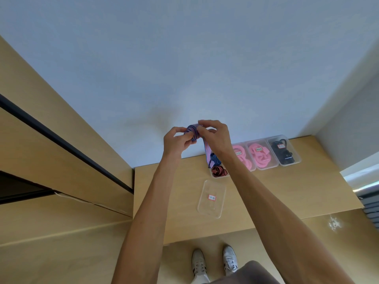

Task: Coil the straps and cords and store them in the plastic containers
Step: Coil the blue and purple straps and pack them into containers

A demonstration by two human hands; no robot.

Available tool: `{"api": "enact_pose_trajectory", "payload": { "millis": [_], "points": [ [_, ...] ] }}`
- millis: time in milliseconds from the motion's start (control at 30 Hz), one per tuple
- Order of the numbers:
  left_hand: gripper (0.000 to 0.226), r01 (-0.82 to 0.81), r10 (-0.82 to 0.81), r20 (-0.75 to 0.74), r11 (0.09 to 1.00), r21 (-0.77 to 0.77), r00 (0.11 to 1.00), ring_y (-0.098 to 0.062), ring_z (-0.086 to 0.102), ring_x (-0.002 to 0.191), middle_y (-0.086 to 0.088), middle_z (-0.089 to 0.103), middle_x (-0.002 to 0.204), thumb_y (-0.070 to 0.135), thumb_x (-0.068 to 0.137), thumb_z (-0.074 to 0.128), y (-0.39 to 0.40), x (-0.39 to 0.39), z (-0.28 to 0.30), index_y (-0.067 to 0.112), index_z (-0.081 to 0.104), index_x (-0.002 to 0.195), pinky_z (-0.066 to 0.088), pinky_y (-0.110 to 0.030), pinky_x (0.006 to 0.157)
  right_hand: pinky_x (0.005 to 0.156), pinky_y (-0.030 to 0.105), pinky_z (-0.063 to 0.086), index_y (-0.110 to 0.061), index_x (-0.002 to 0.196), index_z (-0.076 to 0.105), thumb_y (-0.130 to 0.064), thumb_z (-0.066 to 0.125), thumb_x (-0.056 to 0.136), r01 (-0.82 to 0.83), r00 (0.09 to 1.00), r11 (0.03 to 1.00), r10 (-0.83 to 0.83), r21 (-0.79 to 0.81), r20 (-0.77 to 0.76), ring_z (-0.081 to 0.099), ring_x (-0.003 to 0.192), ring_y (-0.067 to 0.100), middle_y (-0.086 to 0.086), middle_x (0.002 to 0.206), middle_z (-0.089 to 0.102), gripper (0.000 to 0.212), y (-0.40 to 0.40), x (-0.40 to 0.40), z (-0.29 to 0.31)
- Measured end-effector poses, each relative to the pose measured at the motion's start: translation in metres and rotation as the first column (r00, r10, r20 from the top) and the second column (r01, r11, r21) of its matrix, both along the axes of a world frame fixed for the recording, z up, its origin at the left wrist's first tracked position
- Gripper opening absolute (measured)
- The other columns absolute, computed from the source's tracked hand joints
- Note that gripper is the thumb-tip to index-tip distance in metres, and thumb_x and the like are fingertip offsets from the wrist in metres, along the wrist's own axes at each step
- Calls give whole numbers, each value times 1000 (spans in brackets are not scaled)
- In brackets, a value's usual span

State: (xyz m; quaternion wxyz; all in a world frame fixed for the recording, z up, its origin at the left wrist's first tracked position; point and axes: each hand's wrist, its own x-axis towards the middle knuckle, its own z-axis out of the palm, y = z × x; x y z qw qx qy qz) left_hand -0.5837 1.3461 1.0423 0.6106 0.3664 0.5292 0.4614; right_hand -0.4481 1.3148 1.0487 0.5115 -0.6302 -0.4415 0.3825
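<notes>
Holding a purple-and-blue striped strap (192,133) raised above the wooden table (287,191), both hands meet at the centre of the view. Left hand (176,141): fingers curled round the wound part of the strap from its 9 o'clock side. Right hand (215,138): thumb and fingertips pinch the top of the same coil from the 3 o'clock side. The coil is small and compact; which way its winding axis runs cannot be told. From the coil a loose tail hangs with its long axis near vertical, leaning slightly toward 5 o'clock, its lower end reaching down to an open container (220,173) on the table.

That container holds a red-and-black striped strap (218,171) with a blue striped portion above it. Whether the hanging tail touches these contents cannot be told.

At 6 o'clock of the open container lies a clear lid (211,198) with a small label, flat on the table, long axis running 12 to 6.

At 3 o'clock of the hands, three closed containers sit side by side in a row: two with pink cords (242,156) (260,155), one with black cords (284,150). Each bears a label.
</notes>
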Motion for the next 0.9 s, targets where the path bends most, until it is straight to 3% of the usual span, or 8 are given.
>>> {"api": "enact_pose_trajectory", "payload": {
  "millis": [100,233,367,567,633,767,867,900],
  "points": [
    [15,-98,94,147,995,23,985,-35,70,77,-17,72,80,-12,86,64,-4,9,-1,-1,58,95,60,-30,73,82,37,56,-12,119,64,-20,66,91,82,997,997,-82,-11,-16,71,83,24,5,96,70,29,-1,-6,-1],
    [5,-109,97,292,994,27,952,-27,72,77,-9,75,81,5,97,60,-6,11,-3,3,55,98,60,-31,80,78,41,57,-6,123,56,-27,66,94,-33,998,999,33,-12,-53,69,64,19,7,79,73,37,-3,-5,-3],
    [12,-50,46,223,999,16,974,-26,66,65,-15,71,88,17,102,54,-5,9,-3,7,53,108,53,-26,60,64,38,47,-11,115,68,-31,65,95,-103,994,994,102,42,38,51,58,18,8,63,58,28,2,0,-2],
    [14,39,-35,399,999,-2,916,-20,60,68,-10,67,84,17,106,43,-12,9,-8,11,54,101,40,-26,58,60,23,43,-8,122,66,-31,66,93,-206,978,978,205,-23,-50,49,58,5,-16,58,53,37,7,15,0],
    [15,45,-42,346,999,-2,937,-18,59,63,-12,68,83,18,106,43,-11,8,-8,11,55,99,40,-26,59,59,23,41,-12,109,72,-30,64,93,-235,971,972,234,-11,-52,46,61,10,-7,66,57,25,5,17,-3],
    [23,130,-130,-1,991,30,992,-18,58,69,-4,70,85,36,96,58,-9,5,-9,16,67,94,48,-30,67,60,30,38,-15,101,75,-29,65,93,-158,986,987,158,4,-50,42,57,11,0,65,57,19,1,18,-9],
    [6,127,-113,-95,980,156,989,-18,48,67,0,60,69,15,87,69,-9,5,-10,15,72,93,46,-32,67,64,33,39,-13,101,75,-31,67,92,-123,992,992,123,1,-1,46,55,6,-11,60,61,22,1,17,-9],
    [14,100,-88,-82,982,160,993,-17,49,65,1,63,68,11,87,70,-9,6,-10,14,70,101,47,-30,67,64,33,39,-13,102,75,-31,68,92,-123,992,992,123,7,11,46,56,6,-15,57,59,22,1,16,-7]
  ]
}}
